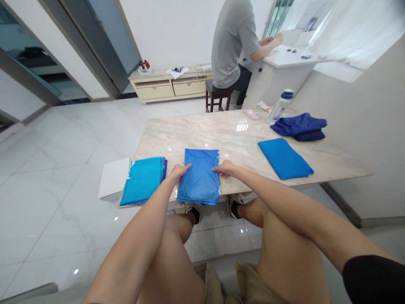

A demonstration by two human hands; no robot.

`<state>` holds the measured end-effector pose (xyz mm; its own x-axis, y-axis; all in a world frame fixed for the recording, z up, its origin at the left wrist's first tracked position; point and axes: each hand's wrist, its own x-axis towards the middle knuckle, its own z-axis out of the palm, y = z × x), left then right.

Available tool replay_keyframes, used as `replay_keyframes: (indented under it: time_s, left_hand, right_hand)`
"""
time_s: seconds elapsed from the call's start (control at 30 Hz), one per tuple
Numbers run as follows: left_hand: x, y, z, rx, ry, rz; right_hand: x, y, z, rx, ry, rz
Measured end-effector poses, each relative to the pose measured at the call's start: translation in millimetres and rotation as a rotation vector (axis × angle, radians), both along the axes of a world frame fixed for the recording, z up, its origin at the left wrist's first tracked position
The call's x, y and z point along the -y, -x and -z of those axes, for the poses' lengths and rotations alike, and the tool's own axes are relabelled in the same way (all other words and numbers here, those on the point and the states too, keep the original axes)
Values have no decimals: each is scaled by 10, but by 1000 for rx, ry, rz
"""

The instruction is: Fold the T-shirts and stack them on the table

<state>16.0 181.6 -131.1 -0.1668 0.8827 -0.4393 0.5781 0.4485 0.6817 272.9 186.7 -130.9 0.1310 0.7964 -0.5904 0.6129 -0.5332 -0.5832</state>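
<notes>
A folded blue garment lies at the front edge of the marble-patterned table, its lower end reaching the edge. My left hand pinches its left side, thumb on top and fingers mostly hidden. On the opposite side my right hand grips the edge, with fingers curled underneath. White marks show along the garment's right side. Left of it sits a stack of folded garments, turquoise on top with purple layers below. Another folded blue garment rests apart on the right.
Crumpled dark blue clothes lie at the back right beside a clear water bottle with a blue cap. A white box adjoins the table's left end. Beyond the table, a person in grey sits on a stool at a white counter.
</notes>
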Motion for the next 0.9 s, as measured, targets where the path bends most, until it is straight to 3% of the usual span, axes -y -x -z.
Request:
replay_keyframes:
  time_s: [0.23, 0.5, 0.7, 0.9]
  left_hand:
    - [94, 47, -77, 125, 101, -28]
    - [179, 175, -228, 342, 32, -12]
    - [169, 131, -495, 442, -126, -40]
    - [270, 44, -854, 624, -401, -89]
  right_hand:
    - [43, -124, 59, -86, -62, 34]
    - [143, -121, -30, -404, -126, 151]
    - [116, -208, -349, -626, -277, 242]
    - [12, -493, -743, -766, -561, 160]
